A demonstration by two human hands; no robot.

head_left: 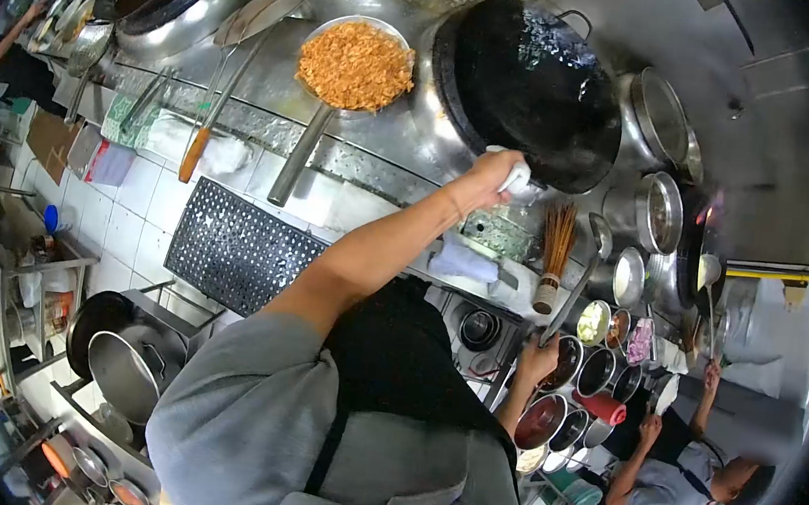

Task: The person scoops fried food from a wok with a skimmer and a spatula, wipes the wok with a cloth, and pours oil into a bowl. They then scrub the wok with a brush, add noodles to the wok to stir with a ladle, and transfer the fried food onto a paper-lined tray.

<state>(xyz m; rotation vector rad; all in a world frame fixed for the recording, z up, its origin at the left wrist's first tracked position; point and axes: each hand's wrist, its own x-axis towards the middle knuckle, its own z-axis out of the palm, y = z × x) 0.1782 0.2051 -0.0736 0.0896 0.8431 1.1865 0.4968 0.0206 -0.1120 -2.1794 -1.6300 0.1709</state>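
Note:
My left hand (493,178) is closed on a folded white cloth (517,176) at the near rim of a large black wok (529,98). The wok sits tilted on a round steel burner ring, and its dark inside shows a wet shine. Low on the right, my right hand (537,357) grips the handle of a metal ladle (600,237), whose bowl points away from me, beside the seasoning pots. Left of the wok, a long-handled strainer (307,144) holds a heap of orange-brown fried food (355,65).
A bamboo brush (556,254) lies between wok and ladle. Several pots of sauces and chopped ingredients (594,322) stand at the right. Another person (677,478) works beyond them. A perforated black mat (237,247) and a large pot (121,371) are at the left.

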